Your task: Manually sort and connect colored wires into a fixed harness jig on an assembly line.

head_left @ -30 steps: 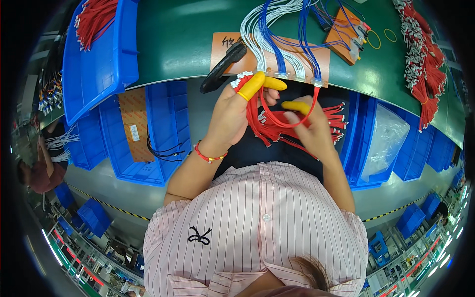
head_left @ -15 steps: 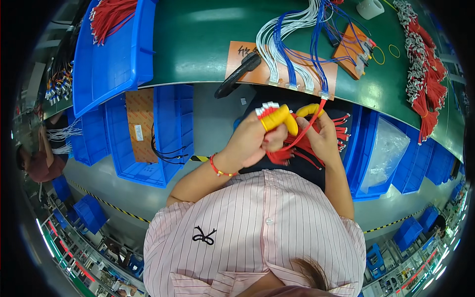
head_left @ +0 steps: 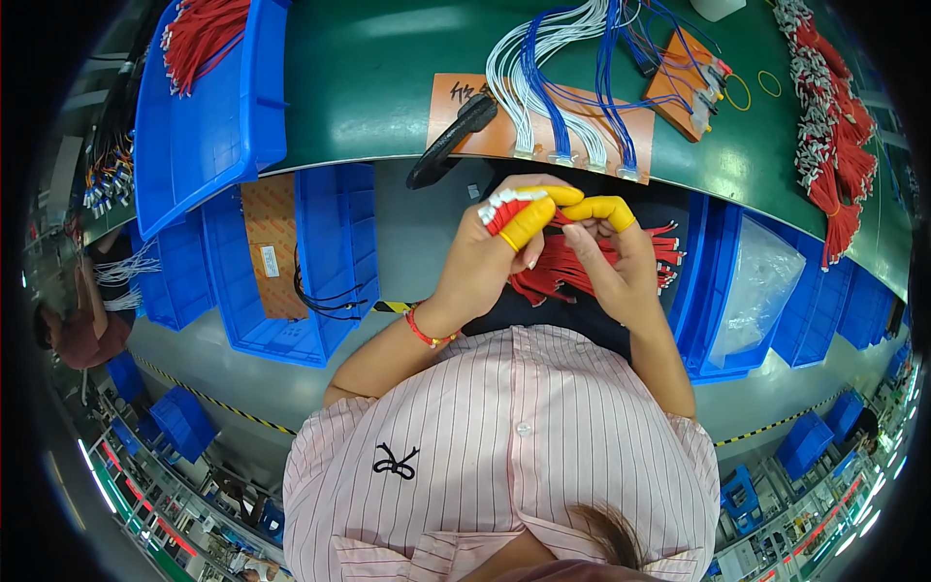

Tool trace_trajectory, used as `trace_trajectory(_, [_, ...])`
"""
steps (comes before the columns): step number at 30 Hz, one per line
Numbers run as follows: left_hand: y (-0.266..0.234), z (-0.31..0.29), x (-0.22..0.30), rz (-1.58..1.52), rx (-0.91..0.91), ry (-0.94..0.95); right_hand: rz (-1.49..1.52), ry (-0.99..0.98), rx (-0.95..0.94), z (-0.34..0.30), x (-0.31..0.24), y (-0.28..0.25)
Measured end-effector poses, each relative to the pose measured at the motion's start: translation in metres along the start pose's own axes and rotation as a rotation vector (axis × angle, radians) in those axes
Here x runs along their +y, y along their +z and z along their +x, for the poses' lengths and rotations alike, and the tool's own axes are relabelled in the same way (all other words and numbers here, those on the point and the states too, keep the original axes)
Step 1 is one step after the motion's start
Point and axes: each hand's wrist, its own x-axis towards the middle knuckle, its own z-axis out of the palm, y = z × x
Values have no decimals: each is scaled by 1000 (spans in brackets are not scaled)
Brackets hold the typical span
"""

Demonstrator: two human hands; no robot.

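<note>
A bundle of red cables with white connectors (head_left: pixel 504 206) is gripped in my left hand (head_left: pixel 477 264), the connector ends showing above the fingers. My right hand (head_left: pixel 626 272) meets it at the fingertips, thumb and index finger closed together; whatever lies between them is too small to make out. Yellow finger cots cover fingers on both hands. Beneath my hands, more red cables (head_left: pixel 564 269) lie across my dark-clothed lap. Just beyond, at the table edge, an orange board (head_left: pixel 465 136) carries white cables (head_left: pixel 502 73) and blue cables (head_left: pixel 609 97) ending in a row of white connectors.
A black bar-shaped object (head_left: pixel 451 141) juts over the table edge. On the green table (head_left: pixel 369 78) are an orange block (head_left: pixel 684 87), a blue bin (head_left: pixel 208 145) and red cable bundles (head_left: pixel 824 126). Blue bins (head_left: pixel 335 262) stand below on both sides. Another person (head_left: pixel 87 325) is at far left.
My right hand has come away from the board's right end, and the red cable there is off the connector. Both hands are now fingertip to fingertip. The view has shifted slightly.
</note>
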Motion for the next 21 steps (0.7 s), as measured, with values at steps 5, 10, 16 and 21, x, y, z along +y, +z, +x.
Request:
trace_trajectory(5, [-12,11,-4,39,37,158,-144,225,-146,-3,-3,-49])
trace_trajectory(10, [-12,15,0,-41,102,77,212,335,3,-11,5,-83])
trace_trajectory(16, [-15,16,-5,-44,144,103,776,202,51,-12,15,-73])
trace_trajectory(21, [-5,18,-4,62,230,143,624,210,41,-3,9,-42])
